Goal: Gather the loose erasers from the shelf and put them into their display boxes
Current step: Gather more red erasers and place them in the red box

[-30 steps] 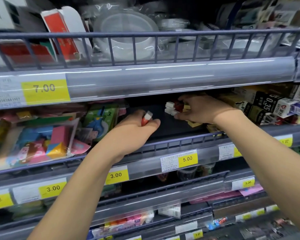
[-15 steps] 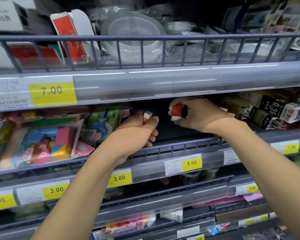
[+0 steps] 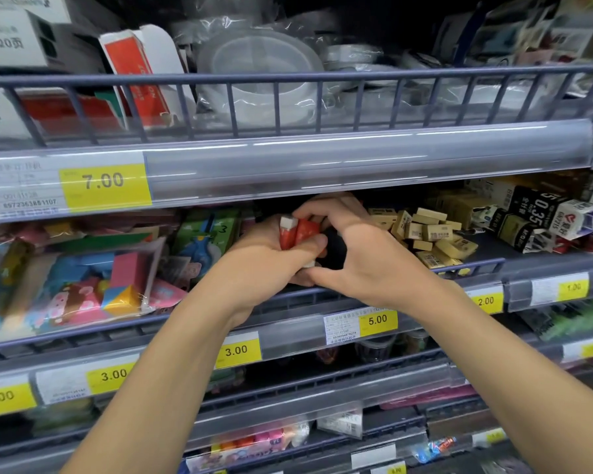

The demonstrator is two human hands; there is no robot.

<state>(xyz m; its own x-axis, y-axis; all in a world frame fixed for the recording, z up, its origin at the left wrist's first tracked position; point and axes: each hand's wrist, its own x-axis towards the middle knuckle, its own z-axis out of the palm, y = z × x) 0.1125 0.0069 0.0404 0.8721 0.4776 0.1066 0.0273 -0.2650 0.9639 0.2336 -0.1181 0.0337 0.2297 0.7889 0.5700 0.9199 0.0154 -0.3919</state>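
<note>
The left hand (image 3: pixel 264 265) curled its fingers (image 3: pixel 310 244) round red-and-white erasers (image 3: pixel 297 230) above the shelf (image 3: pixel 356 295) rail. The right hand (image 3: pixel 367 258) met it, fingers bent, touching the same erasers. Yellow erasers (image 3: pixel 432 234) lay piled just right.

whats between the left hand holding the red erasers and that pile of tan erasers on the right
The right hand lies between the left hand, gripping red erasers, and the tan eraser pile, per the head view.
</note>
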